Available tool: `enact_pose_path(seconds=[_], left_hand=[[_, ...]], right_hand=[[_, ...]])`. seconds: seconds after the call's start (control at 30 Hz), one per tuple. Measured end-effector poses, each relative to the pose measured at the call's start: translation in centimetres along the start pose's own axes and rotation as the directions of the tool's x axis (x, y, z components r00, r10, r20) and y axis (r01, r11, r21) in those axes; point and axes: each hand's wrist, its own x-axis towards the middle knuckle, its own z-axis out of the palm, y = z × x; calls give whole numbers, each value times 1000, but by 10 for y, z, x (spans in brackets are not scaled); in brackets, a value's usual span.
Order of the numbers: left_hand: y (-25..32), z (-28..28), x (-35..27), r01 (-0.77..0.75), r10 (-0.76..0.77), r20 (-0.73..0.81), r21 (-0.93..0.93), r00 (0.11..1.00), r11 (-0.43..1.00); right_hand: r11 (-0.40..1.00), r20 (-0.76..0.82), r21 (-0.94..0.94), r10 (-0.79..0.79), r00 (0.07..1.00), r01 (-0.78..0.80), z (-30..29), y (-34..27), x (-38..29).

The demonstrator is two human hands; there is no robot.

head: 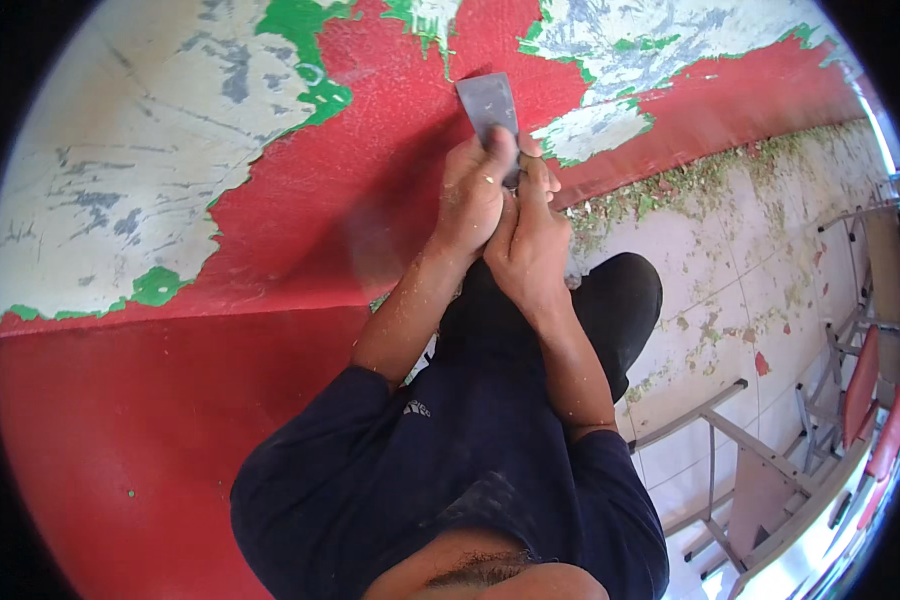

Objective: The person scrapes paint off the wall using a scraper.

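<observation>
Both my hands are wrapped around a metal paint scraper (489, 101), its flat, wide blade pointing away from me. My left hand (471, 196) grips it with the thumb lying along the base of the blade. Close against it, my right hand (531, 236) clasps the lower part, and the handle is mostly hidden by the fingers. The blade's front edge lies at or very near the red painted wall (390, 97); I cannot tell if it touches. Around it, white and grey bare patches (157, 150) show, bordered by green paint (300, 37).
Paint flakes (645, 195) lie thick along the wall's foot and scattered over the tiled floor (709, 300). My bent knee (619, 315) is beside the wall. At right stand a metal-framed table (765, 450) and chairs with red seats (862, 382).
</observation>
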Motion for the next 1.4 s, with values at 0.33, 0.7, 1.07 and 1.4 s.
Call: enact_pose_path(seconds=[0.33,0.7,1.07,1.4], left_hand=[[5,8,0,15,23,-185,205,983,979],[14,7,4,-3,81,-216,338,973,941],[-2,2,-5,84,39,-314,369,948,925],[5,15,8,-18,164,-342,392,925,920]], right_hand=[[985,96,170,24,995,-40,6,10,2],[957,3,287,-41,999,39,21,10,9],[964,132,260,24,991,-58,18,23,-1],[942,291,298,64,955,-153,12,31,20]])
